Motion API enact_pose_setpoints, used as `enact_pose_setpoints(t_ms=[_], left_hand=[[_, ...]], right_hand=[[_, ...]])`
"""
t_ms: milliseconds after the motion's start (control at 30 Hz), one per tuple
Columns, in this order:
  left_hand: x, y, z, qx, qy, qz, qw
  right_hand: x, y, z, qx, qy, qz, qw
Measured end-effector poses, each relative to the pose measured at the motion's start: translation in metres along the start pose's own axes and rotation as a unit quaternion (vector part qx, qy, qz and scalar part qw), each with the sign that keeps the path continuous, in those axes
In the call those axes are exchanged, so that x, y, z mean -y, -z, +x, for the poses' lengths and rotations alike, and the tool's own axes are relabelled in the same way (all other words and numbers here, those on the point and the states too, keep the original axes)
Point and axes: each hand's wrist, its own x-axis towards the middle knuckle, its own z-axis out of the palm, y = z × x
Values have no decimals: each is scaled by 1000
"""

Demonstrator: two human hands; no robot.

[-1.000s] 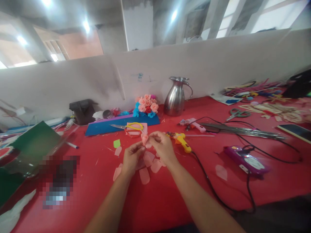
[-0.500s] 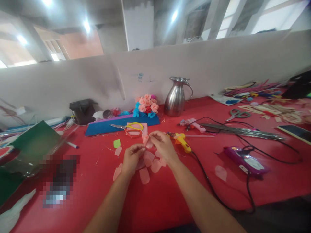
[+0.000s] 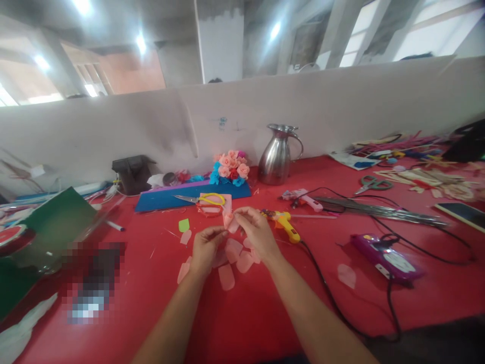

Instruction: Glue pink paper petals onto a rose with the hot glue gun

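Red tabletop (image 3: 237, 323) free btwn forearms (image 3: 310, 303); pink petals (image 3: 227, 277) ahead, glue gun (image 3: 290, 231) + blk cord (image 3: 321, 279) block R.

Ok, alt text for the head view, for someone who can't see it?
The person's left hand and right hand hold a pink artificial rosebud above loose pink petals on a red tabletop. A yellow glue gun lies to the right; behind are a bunch of artificial flowers and a steel jug.

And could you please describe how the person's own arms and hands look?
The ungloved left hand and ungloved right hand join bare forearms, with no sleeves in view. No watch or bracelet shows at either wrist; whether rings are worn is unclear.
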Motion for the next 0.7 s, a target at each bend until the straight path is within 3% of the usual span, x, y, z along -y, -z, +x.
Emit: enact_pose_setpoints(t_ms=[300,533,700], left_hand=[[4,3,3,-41,-41,30,998],[7,4,4,-66,-45,33,996],[8,3,6,-65,-51,13,996]], right_hand=[[-1,-2,-3,-21,-31,-4,999],[-4,1,-2,-29,13,-25,999],[-9,0,0,-9,-7,-8,1000]])
